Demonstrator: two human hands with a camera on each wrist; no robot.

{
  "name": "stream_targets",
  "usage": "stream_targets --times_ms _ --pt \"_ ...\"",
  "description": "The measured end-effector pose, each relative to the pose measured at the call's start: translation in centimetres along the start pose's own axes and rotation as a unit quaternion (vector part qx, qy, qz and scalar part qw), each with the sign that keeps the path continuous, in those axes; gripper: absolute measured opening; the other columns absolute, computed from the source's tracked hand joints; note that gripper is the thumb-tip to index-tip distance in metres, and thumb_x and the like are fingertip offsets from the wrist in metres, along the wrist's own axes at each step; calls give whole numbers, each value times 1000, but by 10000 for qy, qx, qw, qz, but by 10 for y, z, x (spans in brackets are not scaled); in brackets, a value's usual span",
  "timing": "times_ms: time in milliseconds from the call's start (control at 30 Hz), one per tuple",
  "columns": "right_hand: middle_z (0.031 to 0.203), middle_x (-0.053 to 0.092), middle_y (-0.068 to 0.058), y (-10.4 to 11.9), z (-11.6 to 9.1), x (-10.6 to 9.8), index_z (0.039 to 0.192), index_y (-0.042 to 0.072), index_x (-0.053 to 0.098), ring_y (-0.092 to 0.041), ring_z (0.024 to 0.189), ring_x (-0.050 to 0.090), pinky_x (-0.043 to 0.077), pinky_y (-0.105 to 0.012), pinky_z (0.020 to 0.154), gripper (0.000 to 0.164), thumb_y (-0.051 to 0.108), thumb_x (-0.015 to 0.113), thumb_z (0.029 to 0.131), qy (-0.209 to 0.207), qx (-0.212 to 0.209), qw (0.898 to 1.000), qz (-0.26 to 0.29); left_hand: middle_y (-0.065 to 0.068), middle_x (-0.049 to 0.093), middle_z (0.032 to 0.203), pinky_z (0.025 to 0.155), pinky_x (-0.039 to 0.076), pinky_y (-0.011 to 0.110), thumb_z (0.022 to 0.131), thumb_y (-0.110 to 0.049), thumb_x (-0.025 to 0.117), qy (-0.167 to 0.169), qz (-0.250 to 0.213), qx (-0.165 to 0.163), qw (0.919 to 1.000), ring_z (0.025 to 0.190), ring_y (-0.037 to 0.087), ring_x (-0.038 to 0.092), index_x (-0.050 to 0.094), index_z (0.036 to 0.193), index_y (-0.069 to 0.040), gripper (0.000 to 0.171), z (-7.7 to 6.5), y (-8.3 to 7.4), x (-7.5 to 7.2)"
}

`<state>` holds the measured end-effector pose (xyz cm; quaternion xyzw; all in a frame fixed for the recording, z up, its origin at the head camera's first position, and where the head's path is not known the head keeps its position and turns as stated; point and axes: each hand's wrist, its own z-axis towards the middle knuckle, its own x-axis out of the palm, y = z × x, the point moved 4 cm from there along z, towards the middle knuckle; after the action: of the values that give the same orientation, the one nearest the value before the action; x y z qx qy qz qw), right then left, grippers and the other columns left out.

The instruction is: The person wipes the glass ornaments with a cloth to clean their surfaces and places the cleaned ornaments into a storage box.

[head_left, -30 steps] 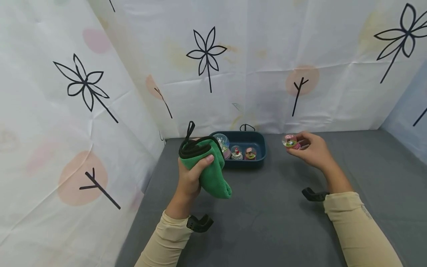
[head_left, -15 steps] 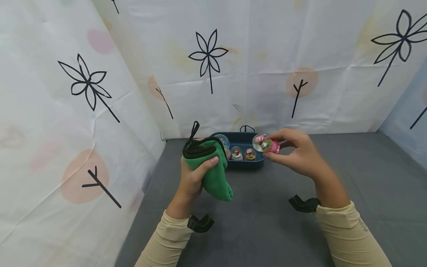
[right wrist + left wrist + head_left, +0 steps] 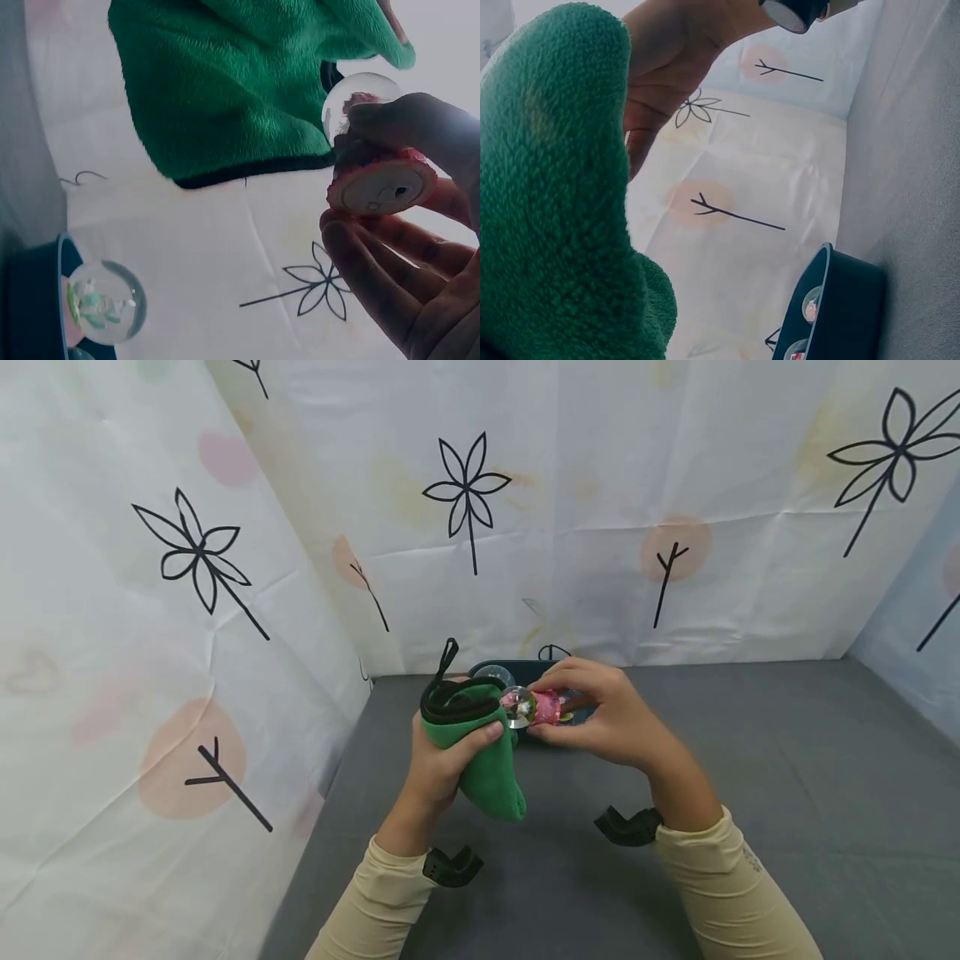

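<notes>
My left hand [image 3: 446, 760] grips a folded green cloth [image 3: 491, 777] with black edging and a hanging loop, raised over the table. In my right hand [image 3: 607, 714] is a small snow globe [image 3: 546, 707] with a pink base, pinched between thumb and fingers. It lies tilted on its side, its clear dome right at the cloth's edge. The right wrist view shows the underside of the snow globe [image 3: 382, 187] and the green cloth [image 3: 225, 97] beside its dome. Behind both hands stands a dark blue tray [image 3: 525, 670], partly hidden by them.
A larger snow globe [image 3: 105, 304] sits in the tray, and small snow globes [image 3: 812, 305] show inside it in the left wrist view. The grey table [image 3: 787, 777] meets a white patterned curtain [image 3: 585, 568] at the back and left.
My right hand has carried the snow globe leftward from the right of the tray, across it, to the green cloth. My left hand has shifted only slightly right with the cloth.
</notes>
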<state>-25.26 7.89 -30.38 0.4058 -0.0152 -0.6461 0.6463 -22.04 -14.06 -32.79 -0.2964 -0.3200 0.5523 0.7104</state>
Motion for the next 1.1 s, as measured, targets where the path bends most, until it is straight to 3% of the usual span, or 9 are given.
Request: stream_targets --times_ms 400,533,733,967,1100 --pt "114 73 -7 8 -2 5 118 4 75 -15 97 73 67 -32 80 47 0 95 75 -78 -266 9993 -250 3 74 116 89 66 38 85 0 84 138 612 -377 9973 104 20 75 61 129 7 50 0 6 0" --pt "114 75 -10 13 -4 5 123 1 70 -19 93 77 67 -34 79 55 1 96 74 -149 -328 9987 -362 1 76 112 87 66 38 86 -2 84 252 734 -550 9955 99 20 75 67 126 3 44 -2 8 1" --pt "113 74 -7 16 -2 6 121 5 70 -16 91 77 67 -34 79 51 3 95 76 -54 -321 9989 -341 -1 78 105 83 66 39 86 -2 83 279 910 -611 9936 93 19 76 73 120 0 35 -3 9 1" --pt "136 67 -14 12 -4 2 135 4 66 -22 118 72 64 -32 93 58 -6 87 82 295 -491 9983 129 1 80 104 81 67 39 87 -2 85 85 799 -522 9954 90 19 77 74 118 3 34 -1 10 -3" --pt "142 64 -18 10 -5 -1 135 1 65 -24 126 69 63 -33 98 56 -13 82 83 461 -547 9967 384 1 80 104 81 67 39 86 -3 86 22 770 -636 9950 89 20 77 74 118 1 34 -1 11 -4"
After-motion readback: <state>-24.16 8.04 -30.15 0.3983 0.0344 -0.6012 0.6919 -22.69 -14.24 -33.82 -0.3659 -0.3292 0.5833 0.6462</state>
